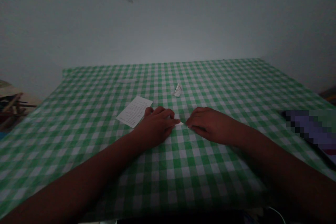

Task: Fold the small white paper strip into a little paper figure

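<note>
Both my hands rest on a table under a green-and-white checked cloth (183, 168). My left hand (157, 126) and my right hand (207, 122) lie close together, fingers curled and fingertips pressed on a small white piece of paper (180, 123) between them. Most of that paper is hidden under the fingers. A printed white sheet (134, 111) lies flat just beyond my left hand. A small folded white paper object (178, 90) stands farther back, near the middle of the table.
A plain pale wall rises behind the table. At the right edge lies a dark flat object with a blurred-out patch (312, 126). Wooden clutter (12, 106) shows beyond the table's left side. The light is dim.
</note>
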{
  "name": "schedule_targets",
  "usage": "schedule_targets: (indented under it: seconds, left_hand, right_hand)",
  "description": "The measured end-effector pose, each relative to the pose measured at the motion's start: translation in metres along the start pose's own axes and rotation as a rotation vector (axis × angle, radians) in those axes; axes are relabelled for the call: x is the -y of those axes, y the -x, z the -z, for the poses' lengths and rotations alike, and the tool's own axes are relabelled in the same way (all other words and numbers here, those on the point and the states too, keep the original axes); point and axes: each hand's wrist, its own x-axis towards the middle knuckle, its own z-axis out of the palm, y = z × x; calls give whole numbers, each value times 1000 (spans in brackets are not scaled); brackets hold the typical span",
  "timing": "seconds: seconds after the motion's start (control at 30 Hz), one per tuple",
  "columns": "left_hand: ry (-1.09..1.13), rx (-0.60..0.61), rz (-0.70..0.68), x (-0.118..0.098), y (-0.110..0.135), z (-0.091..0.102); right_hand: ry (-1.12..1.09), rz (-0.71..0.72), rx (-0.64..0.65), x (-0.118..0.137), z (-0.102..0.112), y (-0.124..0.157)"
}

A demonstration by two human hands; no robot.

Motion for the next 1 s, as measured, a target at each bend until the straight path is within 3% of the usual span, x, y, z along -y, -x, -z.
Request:
schedule_targets:
  seconds: [0.27, 0.47, 1.0]
  left_hand:
    - [52, -36, 1, 0, -1, -5]
    - [51, 12, -26, 3, -1, -4]
    - [-2, 107, -67, 5, 1, 4]
  right_hand:
    - [-72, 42, -75, -2, -23, -15]
    - [-49, 2, -124, -5, -36, -23]
    - [41, -53, -11, -4, -34, -28]
